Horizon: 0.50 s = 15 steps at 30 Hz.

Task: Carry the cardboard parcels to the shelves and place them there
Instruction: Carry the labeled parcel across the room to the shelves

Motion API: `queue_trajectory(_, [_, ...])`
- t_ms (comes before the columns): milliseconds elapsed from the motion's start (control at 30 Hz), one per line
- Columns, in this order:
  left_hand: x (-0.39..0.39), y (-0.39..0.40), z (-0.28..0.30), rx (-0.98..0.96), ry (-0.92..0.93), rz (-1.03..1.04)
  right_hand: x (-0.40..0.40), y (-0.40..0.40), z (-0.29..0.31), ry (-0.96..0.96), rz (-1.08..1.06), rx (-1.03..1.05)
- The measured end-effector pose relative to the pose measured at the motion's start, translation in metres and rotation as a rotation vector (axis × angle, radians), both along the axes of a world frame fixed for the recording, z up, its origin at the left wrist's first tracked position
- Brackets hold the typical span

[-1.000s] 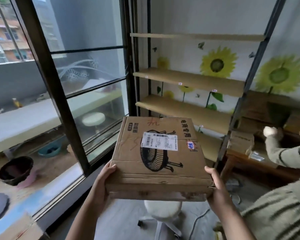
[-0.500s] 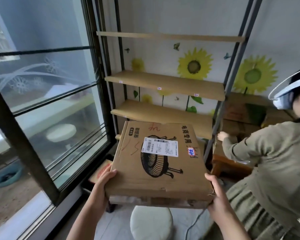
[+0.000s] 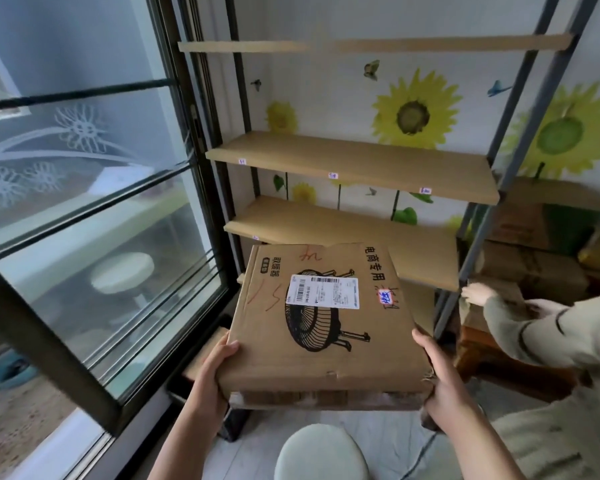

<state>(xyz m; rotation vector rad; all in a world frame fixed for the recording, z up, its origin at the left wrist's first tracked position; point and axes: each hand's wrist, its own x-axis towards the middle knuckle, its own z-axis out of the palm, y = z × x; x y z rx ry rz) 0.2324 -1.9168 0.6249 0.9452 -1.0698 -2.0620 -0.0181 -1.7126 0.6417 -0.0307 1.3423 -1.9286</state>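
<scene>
I hold a flat cardboard parcel (image 3: 323, 355) with a printed fan drawing and a white shipping label, level in front of me. My left hand (image 3: 212, 379) grips its near left corner and my right hand (image 3: 440, 386) grips its near right corner. The parcel's far edge is just in front of the lower shelf (image 3: 336, 230) of the metal-framed shelves. A middle shelf (image 3: 357, 161) and a top shelf (image 3: 371, 46) above it are bare.
A glass sliding door with a dark frame (image 3: 194, 140) runs along the left. A round white stool (image 3: 321, 455) stands below the parcel. At the right another person (image 3: 548, 341) in a striped sweater reaches toward stacked cardboard boxes (image 3: 534, 268).
I have come closer to the shelves and the parcel's far edge now meets the lower shelf. The person on the right has bent lower, out of most of the view.
</scene>
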Motion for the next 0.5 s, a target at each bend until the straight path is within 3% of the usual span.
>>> queue_trajectory(267, [-0.033, -0.09, -0.017, 0.042, -0.033, -0.089, -0.015, -0.068, -0.001, -0.037, -0.054, 0.087])
queue_trajectory(500, [-0.073, -0.247, -0.02, -0.034, -0.043, -0.234, -0.013, -0.207, 0.006, 0.105, -0.112, 0.131])
